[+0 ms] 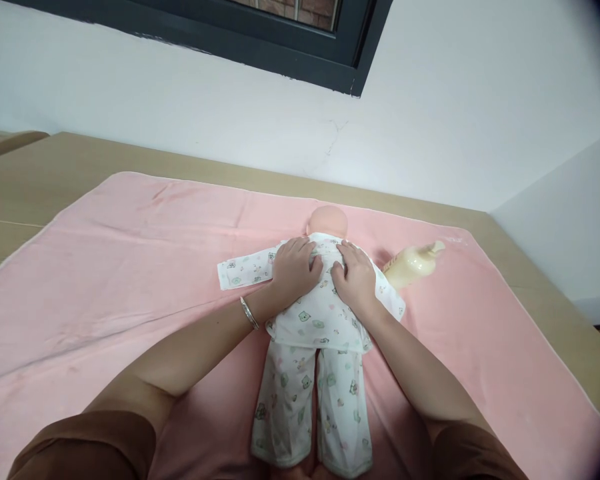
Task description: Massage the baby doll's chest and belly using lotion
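A doll lies stretched out with its head at the far end; no facial features show. It wears a white long-sleeved top with small green and pink prints, and matching trousers. My left hand rests on the top near the left shoulder, fingers extended over the cloth and thumb apart. On the other side, my right hand lies over the right shoulder area, its fingers also laid on the fabric. The left sleeve sticks out sideways; the right one is partly hidden by my hand and forearm.
A cream-coloured bottle with a spout lies to the right of the doll. Beneath everything is a pink mat on a wooden table. Behind stand a white wall and a dark window frame.
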`<state>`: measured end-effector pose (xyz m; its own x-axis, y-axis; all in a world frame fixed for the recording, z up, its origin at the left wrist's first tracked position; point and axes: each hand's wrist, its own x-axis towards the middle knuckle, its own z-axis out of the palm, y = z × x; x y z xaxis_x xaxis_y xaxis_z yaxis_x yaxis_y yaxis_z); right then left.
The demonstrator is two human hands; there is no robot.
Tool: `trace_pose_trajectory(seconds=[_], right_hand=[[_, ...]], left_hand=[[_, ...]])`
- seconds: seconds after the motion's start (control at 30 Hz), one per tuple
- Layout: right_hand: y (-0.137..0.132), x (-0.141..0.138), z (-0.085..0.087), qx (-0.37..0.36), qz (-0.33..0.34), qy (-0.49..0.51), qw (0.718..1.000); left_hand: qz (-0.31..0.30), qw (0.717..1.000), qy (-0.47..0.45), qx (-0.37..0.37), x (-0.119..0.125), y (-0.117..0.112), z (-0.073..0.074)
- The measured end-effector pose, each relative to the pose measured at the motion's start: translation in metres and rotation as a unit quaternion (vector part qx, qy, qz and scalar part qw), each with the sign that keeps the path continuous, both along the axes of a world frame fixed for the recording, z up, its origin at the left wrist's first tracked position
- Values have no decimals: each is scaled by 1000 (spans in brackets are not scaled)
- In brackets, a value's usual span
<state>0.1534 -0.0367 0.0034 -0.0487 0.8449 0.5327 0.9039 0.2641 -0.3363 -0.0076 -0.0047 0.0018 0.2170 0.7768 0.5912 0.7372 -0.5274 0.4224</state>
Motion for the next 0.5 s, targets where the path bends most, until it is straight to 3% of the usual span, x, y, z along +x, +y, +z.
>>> trace_pose_trajectory(seconds=[0.5], right_hand=[[2,2,0,-14,15,6,1000]], left_hand=[[-19,999,-16,-24,0,3,-3]])
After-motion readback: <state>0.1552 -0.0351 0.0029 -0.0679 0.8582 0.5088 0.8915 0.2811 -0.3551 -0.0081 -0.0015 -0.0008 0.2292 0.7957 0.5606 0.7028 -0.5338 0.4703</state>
